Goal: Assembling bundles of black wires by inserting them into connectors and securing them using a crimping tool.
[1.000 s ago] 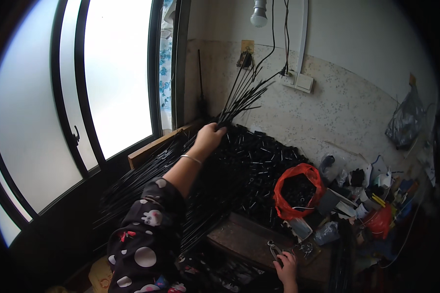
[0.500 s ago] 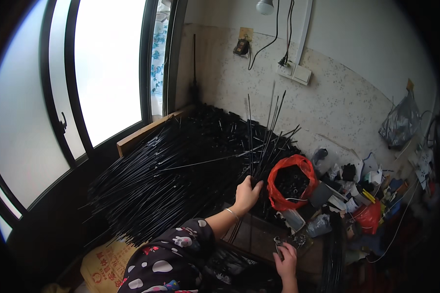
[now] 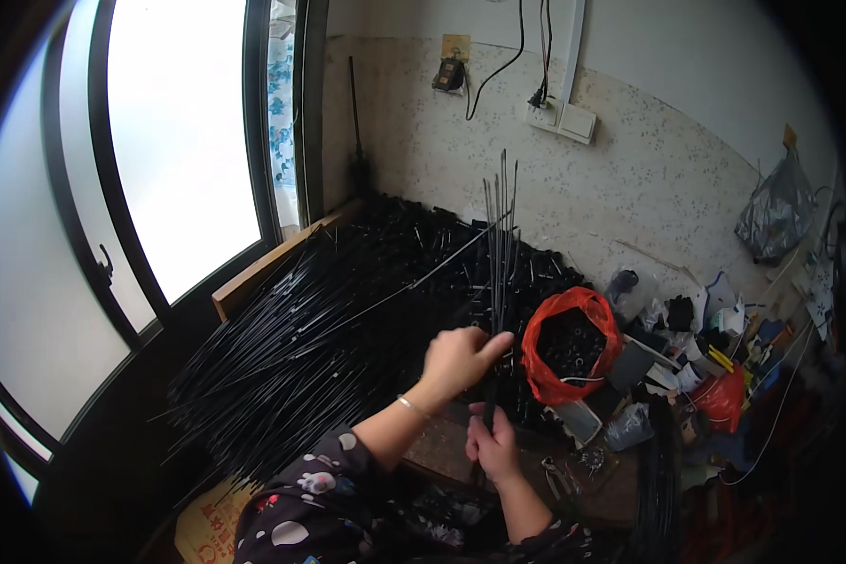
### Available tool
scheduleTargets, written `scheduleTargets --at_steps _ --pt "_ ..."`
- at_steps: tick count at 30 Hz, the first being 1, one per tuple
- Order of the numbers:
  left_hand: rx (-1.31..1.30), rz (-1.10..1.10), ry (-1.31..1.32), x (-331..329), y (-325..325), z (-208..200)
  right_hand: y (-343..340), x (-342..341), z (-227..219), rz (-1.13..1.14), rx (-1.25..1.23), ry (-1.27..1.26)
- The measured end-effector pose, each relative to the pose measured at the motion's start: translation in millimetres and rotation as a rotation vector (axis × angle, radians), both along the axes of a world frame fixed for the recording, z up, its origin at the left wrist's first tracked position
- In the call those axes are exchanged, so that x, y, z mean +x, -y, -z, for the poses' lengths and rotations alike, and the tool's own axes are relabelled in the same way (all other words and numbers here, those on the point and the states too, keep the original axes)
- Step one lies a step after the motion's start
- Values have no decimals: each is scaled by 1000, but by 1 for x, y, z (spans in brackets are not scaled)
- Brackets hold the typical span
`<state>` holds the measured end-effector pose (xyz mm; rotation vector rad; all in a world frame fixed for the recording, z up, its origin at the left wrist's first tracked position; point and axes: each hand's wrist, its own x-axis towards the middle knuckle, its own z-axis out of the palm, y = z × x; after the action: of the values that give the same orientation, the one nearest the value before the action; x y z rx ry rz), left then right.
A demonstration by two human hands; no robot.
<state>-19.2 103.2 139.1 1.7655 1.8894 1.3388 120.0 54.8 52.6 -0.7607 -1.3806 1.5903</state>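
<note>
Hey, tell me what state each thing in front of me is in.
Upright rods, bunched
Left hand, at the rods, grip unclear
Right hand, closed round the rods
Red bag, open, black parts inside
Pliers, on the bench, untouched
Gray bag, hanging on the wall
Black plug, in the socket

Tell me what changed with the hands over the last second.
The left hand brought the black rods nearer and rightward from over the black heap, now more upright. The right hand left the pliers, now lying on the bench, and took hold of the rods' lower part. The red bag stayed put.
</note>
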Motion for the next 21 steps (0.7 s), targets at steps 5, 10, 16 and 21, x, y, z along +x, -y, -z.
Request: scheduleTargets --at_steps 5,10,16,21 --pt "610 -513 -627 -74 -38 -6 -13 11 -3 -16 -4 -76" --pt "397 -222 -584 -114 -82 22 -19 23 -17 82 56 -97" --pt "427 -538 -584 -140 -56 -61 -37 58 -21 174 30 -71" --pt "62 -460 -742 -210 -46 28 -31 58 -31 117 79 -20"
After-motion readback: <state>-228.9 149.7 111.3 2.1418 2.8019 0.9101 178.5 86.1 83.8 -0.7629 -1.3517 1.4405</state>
